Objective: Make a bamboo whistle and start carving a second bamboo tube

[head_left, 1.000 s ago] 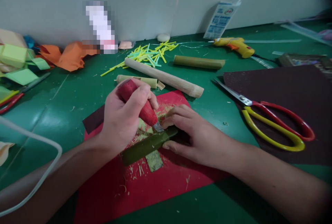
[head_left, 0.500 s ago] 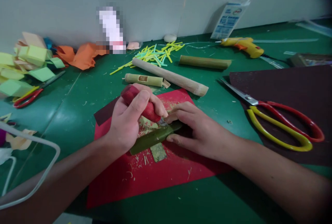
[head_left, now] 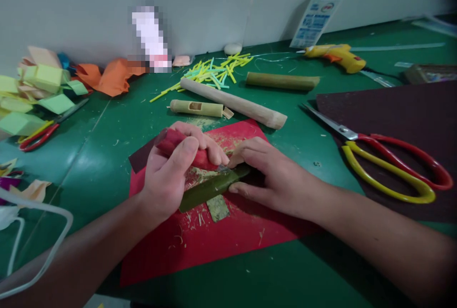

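At the far left of the green bench, pastel folded papers are piling up behind a smaller pair of scissors, and crumpled orange paper is lying beside them near the wall. Coming rightward, the left hand is clenching its fingers around a red-handled tool, whose short blade is pointing down at the upper edge of a green bamboo piece. This piece is lying aslant over a red sheet, where pale shavings are scattering around it and a small mottled square is resting just below it. Behind, a notched tube, cut straws and a long pale stick are lying close together. The right hand is grasping the bamboo's right end, thumb below and fingers above, close to the blade. Farther right, an olive tube, a leaning carton and a yellow glue gun are sitting toward the back, while large scissors are lying partly on a dark sheet.
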Tool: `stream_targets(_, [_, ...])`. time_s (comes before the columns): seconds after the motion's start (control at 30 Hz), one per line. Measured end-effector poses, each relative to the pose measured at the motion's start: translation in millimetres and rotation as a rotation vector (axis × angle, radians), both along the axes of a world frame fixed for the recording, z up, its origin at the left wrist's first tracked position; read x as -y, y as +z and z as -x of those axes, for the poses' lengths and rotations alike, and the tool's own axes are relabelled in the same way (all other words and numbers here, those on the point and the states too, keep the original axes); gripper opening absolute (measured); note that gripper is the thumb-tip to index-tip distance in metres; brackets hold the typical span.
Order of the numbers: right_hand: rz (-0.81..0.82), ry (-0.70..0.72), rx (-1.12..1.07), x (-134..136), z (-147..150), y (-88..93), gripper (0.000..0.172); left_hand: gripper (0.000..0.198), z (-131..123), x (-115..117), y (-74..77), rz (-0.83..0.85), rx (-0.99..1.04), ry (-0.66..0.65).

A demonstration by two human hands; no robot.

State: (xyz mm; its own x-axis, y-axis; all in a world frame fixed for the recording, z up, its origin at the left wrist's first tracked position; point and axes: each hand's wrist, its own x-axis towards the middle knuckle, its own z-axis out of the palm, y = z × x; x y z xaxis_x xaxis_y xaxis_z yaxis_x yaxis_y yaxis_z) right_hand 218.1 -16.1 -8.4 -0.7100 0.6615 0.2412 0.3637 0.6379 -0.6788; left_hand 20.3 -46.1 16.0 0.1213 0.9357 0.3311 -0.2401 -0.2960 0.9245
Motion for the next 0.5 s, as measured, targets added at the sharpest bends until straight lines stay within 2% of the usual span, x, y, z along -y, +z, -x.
stream_targets(0.2, [0.022,0.015,-0.004,-1,0,-3.0,0.023,0.026,-9,-6,7.3,0.086,0.026,0.016])
stream_targets(0.5, [0.047,-0.007,-0.002,0,-1,1.8,0.019,0.019,1,0,-1.4,0.126,0.061,0.061])
